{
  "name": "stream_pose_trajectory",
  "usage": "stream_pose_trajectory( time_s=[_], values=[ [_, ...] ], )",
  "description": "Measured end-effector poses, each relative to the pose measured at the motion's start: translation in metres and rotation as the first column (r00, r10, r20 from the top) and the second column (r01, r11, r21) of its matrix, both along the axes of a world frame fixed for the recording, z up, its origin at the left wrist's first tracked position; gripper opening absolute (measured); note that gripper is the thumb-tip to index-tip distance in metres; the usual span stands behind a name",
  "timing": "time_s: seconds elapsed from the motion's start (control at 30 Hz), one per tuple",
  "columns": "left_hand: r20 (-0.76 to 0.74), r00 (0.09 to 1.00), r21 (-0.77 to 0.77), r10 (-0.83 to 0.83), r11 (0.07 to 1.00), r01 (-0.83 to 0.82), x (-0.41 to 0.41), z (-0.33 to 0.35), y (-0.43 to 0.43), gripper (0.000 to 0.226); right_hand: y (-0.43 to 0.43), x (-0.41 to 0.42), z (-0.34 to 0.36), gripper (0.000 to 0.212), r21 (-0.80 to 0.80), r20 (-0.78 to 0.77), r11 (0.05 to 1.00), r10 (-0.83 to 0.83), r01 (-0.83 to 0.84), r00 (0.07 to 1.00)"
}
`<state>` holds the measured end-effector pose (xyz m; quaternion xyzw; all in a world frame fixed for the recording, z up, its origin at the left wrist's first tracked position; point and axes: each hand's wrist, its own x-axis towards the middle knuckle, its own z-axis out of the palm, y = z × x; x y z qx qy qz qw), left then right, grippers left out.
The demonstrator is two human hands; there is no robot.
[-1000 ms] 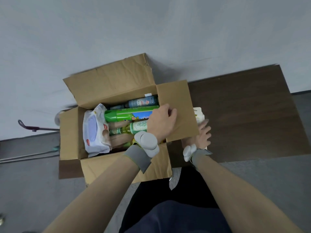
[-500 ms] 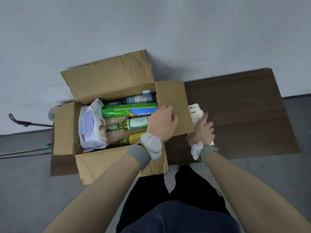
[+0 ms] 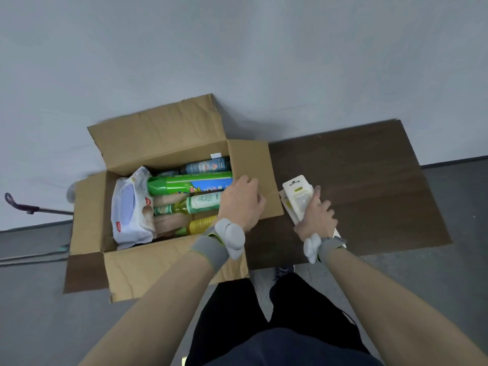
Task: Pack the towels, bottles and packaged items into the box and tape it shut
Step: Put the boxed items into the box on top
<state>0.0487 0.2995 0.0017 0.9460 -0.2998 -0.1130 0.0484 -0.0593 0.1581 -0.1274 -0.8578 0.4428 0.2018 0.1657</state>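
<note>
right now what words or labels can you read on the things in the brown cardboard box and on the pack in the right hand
None can be read.
Grey-blue bottle: label print too blurred.
Green spray can: blue and yellow label, blurred.
Clear green bottle: pale label, characters illegible.
Yellow bottle: blurred.
White wipes pack: red logo, too small.
Clear blister pack in the right hand: yellow tag, too small.

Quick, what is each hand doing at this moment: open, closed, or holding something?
Left hand: fingers curled on the box's right flap, holding it.
Right hand: gripping the white packaged item.
</note>
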Motion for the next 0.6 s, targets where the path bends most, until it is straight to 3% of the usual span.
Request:
stream_pose_trajectory(
  time_s=[0.37, 0.6],
  values=[
    [0.021, 0.999, 0.105, -0.048, 0.993, 0.045, 0.0, 0.0, -0.002, 0.019, -0.042, -0.005, 0.043, 0.148, 0.025, 0.03, 0.995, -0.095, 0.094, 0.995],
    [-0.059, 0.998, 0.076, -0.017, 0.997, 0.022, 0.004, 0.011, -0.001, 0.021, -0.076, 0.045, 0.145, 0.14, 0.015, 0.259, 0.992, -0.122, 0.123, 0.958]
  ],
)
